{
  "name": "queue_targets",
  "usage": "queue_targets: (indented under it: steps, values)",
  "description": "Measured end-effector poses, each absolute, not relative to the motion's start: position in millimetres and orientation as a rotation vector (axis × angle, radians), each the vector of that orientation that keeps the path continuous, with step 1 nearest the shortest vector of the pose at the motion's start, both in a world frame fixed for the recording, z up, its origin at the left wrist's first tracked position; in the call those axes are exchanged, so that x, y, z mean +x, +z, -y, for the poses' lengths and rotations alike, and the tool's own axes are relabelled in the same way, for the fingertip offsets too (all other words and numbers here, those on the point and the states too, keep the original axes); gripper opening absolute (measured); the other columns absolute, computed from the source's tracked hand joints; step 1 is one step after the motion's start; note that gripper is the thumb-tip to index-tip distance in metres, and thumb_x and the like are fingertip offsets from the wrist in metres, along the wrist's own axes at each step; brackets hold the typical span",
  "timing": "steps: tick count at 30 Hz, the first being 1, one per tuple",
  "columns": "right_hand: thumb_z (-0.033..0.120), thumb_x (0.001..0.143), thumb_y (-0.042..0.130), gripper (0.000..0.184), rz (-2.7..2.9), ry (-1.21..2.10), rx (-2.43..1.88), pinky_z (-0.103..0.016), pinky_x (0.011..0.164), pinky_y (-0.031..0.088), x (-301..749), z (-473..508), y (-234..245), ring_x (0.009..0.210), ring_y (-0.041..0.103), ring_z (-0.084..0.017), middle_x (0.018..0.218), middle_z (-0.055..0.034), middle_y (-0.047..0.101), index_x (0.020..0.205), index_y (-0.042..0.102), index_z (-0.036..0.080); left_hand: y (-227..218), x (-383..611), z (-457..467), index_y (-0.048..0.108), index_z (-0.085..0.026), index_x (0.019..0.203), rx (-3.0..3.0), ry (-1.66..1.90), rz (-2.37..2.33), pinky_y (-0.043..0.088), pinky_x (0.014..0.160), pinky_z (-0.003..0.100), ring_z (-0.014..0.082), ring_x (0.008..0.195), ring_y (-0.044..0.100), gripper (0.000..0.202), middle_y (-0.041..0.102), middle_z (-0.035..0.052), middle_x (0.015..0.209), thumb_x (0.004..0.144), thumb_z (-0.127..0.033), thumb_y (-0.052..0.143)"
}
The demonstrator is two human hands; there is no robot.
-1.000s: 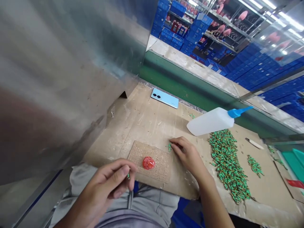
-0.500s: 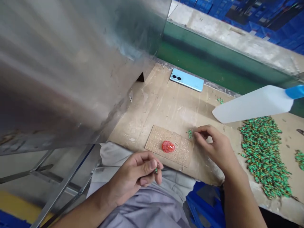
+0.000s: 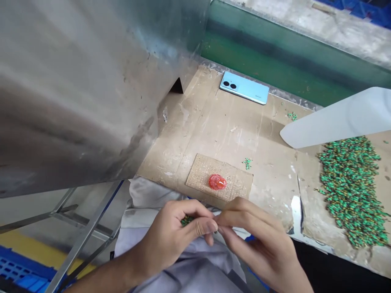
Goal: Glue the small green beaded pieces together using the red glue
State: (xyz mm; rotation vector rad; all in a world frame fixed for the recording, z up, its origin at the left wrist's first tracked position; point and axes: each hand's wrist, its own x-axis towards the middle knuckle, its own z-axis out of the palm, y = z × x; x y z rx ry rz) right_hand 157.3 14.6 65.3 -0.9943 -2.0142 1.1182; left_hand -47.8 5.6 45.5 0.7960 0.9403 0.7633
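Observation:
My left hand (image 3: 174, 236) is curled in front of my lap, closed around several small green parts (image 3: 186, 220) with brass-coloured bits, partly hidden by the fingers. Its thumb and fingertips are pinched together. My right hand (image 3: 259, 240) meets those fingertips in a pinch of its own; whatever lies between the fingers is hidden. Just beyond the hands, a glossy red blob (image 3: 217, 182) sits on a brown textured board (image 3: 195, 173). A little cluster of green parts (image 3: 247, 163) lies behind the board's right half.
A large pile of green parts (image 3: 354, 195) covers the table's right side. Behind it leans a white bottle (image 3: 339, 118). A light-blue phone (image 3: 244, 87) rests by the back edge. On the left stands a big metal panel (image 3: 91, 89), with a metal frame (image 3: 85, 232) below.
My right hand has left the small cluster beside the board and come down to my left hand's fingertips. The view has shifted slightly, and the green parts in my left palm now show.

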Motion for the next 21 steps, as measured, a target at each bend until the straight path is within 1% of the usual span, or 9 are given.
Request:
queue_targets:
  steps: [3,6,11,16,21]
  values:
    - [0.007,0.102,0.061,0.016,2.092,0.986,-1.009,-0.026,0.064,0.058,161,-13,64,0.073,0.068,-0.014,0.087,-0.0021,0.069,0.105,0.066,0.022,48,-46,-6,0.079,-0.018,0.079,0.864,0.693,-0.959,0.052,0.071,0.024,0.0146,0.07,0.069,0.024,0.076,0.0001,0.07,0.097,-0.033,0.075]
    - [0.003,0.099,0.061,0.017,2.08,0.893,-1.032,-0.022,0.064,0.056,162,-10,60,0.071,0.067,-0.011,0.084,-0.0008,0.067,0.1,0.063,0.02,48,-42,-7,0.078,-0.017,0.084,0.882,0.669,-0.956,0.053,0.072,0.024,0.0146,0.072,0.07,0.022,0.077,0.0001,0.073,0.099,-0.03,0.07]
    - [0.002,0.097,0.06,0.018,2.057,0.806,-1.048,-0.022,0.067,0.056,163,-7,52,0.078,0.068,-0.012,0.087,-0.0015,0.067,0.103,0.063,0.019,51,-38,-8,0.076,-0.017,0.086,0.873,0.662,-0.984,0.055,0.072,0.024,0.0151,0.073,0.072,0.019,0.077,0.0005,0.074,0.099,-0.028,0.067]
    - [0.0,0.096,0.061,0.021,2.086,0.748,-1.053,-0.023,0.069,0.056,165,-7,49,0.08,0.068,-0.013,0.086,-0.001,0.067,0.103,0.062,0.019,49,-38,-6,0.076,-0.018,0.089,0.931,0.65,-1.025,0.055,0.071,0.024,0.015,0.074,0.072,0.018,0.078,-0.0001,0.076,0.1,-0.029,0.067]
    - [0.001,0.098,0.061,0.02,2.158,0.751,-1.058,-0.024,0.068,0.056,166,-10,48,0.079,0.069,-0.013,0.089,-0.0021,0.068,0.107,0.062,0.019,45,-36,-5,0.076,-0.019,0.088,1.017,0.661,-1.098,0.054,0.065,0.024,0.0152,0.071,0.07,0.017,0.077,-0.0006,0.077,0.099,-0.028,0.066]
